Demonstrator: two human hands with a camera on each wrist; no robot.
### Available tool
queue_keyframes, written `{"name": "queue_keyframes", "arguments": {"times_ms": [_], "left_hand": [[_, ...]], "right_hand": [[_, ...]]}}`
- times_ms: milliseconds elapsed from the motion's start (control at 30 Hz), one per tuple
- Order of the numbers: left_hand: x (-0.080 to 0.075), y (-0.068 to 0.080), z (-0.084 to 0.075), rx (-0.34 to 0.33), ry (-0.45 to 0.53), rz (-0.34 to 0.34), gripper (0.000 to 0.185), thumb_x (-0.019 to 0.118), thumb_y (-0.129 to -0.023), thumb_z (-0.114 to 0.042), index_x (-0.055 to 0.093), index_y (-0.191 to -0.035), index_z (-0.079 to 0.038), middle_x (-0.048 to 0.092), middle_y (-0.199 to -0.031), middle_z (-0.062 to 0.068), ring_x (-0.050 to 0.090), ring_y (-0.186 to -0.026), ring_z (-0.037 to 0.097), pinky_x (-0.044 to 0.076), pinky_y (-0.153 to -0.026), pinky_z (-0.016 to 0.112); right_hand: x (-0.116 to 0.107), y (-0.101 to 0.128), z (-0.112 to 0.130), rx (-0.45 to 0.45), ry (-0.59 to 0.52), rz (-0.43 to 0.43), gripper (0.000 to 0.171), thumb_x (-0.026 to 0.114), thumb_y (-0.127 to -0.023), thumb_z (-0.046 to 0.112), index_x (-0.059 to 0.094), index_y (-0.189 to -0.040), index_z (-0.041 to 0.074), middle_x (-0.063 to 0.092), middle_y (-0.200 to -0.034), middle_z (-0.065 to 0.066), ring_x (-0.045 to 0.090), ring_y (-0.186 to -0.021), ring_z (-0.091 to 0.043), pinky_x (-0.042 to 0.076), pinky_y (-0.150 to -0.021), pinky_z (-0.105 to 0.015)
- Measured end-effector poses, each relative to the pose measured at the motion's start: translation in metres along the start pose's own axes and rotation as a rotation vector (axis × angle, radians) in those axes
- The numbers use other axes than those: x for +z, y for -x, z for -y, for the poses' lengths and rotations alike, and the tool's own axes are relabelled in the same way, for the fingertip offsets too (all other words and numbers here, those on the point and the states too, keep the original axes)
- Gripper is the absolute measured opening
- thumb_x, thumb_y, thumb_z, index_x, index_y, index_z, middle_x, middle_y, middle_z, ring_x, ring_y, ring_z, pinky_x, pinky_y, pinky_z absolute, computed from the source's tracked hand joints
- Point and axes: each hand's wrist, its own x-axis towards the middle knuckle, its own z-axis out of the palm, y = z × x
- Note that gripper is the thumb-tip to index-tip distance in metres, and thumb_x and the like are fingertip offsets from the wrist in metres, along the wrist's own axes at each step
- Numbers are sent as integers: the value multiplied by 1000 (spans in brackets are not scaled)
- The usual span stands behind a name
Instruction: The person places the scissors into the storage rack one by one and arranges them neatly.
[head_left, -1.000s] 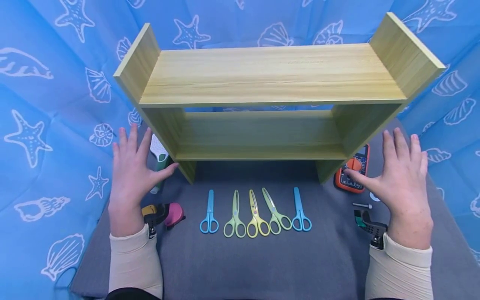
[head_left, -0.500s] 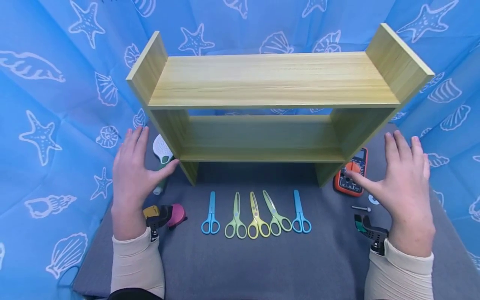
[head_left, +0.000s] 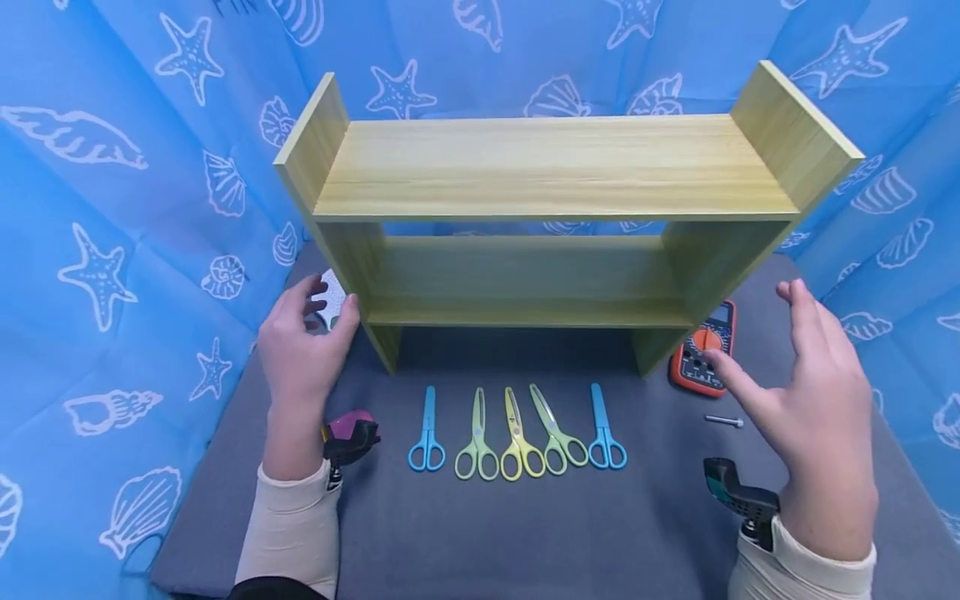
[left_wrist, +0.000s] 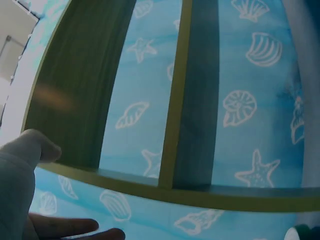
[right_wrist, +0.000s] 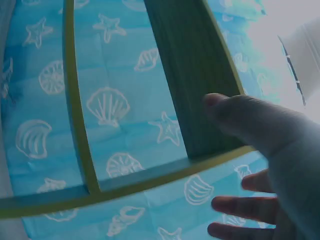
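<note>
A two-tier wooden shelf (head_left: 555,167) stands upright at the back of the grey surface. At its left side panel is my left hand (head_left: 300,354), fingers bent and thumb tip overlapping the panel's edge. The left wrist view shows the thumb over the board (left_wrist: 75,100) and two fingers (left_wrist: 75,227) outside it, straight. My right hand (head_left: 821,408) hovers apart from the right side panel, thumb stretched toward it and palm facing inward. In the right wrist view, its thumb overlaps the panel (right_wrist: 200,65) and its fingers are spread. Neither hand holds anything.
Several scissors, blue (head_left: 427,446), green (head_left: 477,454) and yellow (head_left: 521,454), lie in a row before the shelf. An orange multimeter (head_left: 697,367) and a bolt (head_left: 723,421) lie right. A white-headed tool (head_left: 332,300) and a pink object (head_left: 351,423) are partly hidden at left.
My left hand has shifted right, closer to the shelf, and its fingers have bent. My right hand has turned and drawn back slightly. The head view has tilted a little.
</note>
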Motion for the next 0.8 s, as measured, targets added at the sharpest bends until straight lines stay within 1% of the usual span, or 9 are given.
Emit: {"name": "queue_keyframes", "arguments": {"times_ms": [133,267,333,367,433,500,600,700,800], "left_hand": [[7,2,-3,-72,30,28,44,74,-92,-37,73,-115,1,74,-109,11,74,-85,28,53,-70,25],[14,5,-4,-87,61,56,39,76,-92,-35,74,-109,0,75,-102,9,74,-76,23,47,-64,9],[18,6,-4,-75,71,53,35,77,-91,-32,75,-105,-1,75,-94,10,73,-70,21,46,-61,8],[20,7,-4,-66,70,49,33,77,-91,-31,75,-104,0,75,-91,10,72,-69,21,45,-61,9],[25,7,-4,-48,63,27,29,77,-91,-28,74,-100,0,74,-85,10,70,-65,20,44,-60,10],[29,7,-4,-27,63,0,25,77,-91,-23,74,-97,1,72,-82,11,69,-63,21,43,-59,11],[34,6,-2,-1,77,-45,18,75,-90,-14,73,-94,4,72,-81,14,68,-62,25,42,-60,8],[36,6,-1,33,94,-76,14,72,-89,-7,71,-92,7,70,-81,17,68,-62,28,45,-60,10],[37,7,-1,64,97,-89,15,71,-90,-5,70,-92,9,69,-81,19,67,-63,28,46,-61,11]], "right_hand": [[5,13,10,-23,-92,-96,98,62,-86,75,47,-153,5,58,-139,-24,53,-128,-45,36,-116,-38],[18,29,17,-39,-158,-143,88,64,-89,68,54,-147,2,63,-128,-27,57,-124,-32,36,-108,-18],[25,37,19,-38,-190,-132,84,64,-91,65,56,-145,2,64,-125,-27,57,-122,-24,36,-105,-14],[28,42,20,-27,-194,-108,82,64,-92,63,55,-146,3,64,-126,-27,56,-123,-20,35,-106,-14],[35,51,22,-9,-211,-68,74,72,-91,50,56,-146,4,64,-126,-25,56,-122,-18,35,-105,-13],[41,59,24,9,-225,-22,69,81,-87,31,57,-145,3,65,-125,-23,58,-119,-22,35,-103,-12],[51,71,26,56,-222,52,72,86,-76,4,58,-143,3,66,-124,-18,60,-114,-30,33,-99,-9],[60,80,26,129,-198,133,70,86,-77,0,59,-141,2,67,-121,-14,62,-110,-31,34,-95,-8],[68,86,24,206,-150,234,63,84,-83,7,59,-140,2,67,-117,-13,64,-106,-30,47,-90,-24]]}}
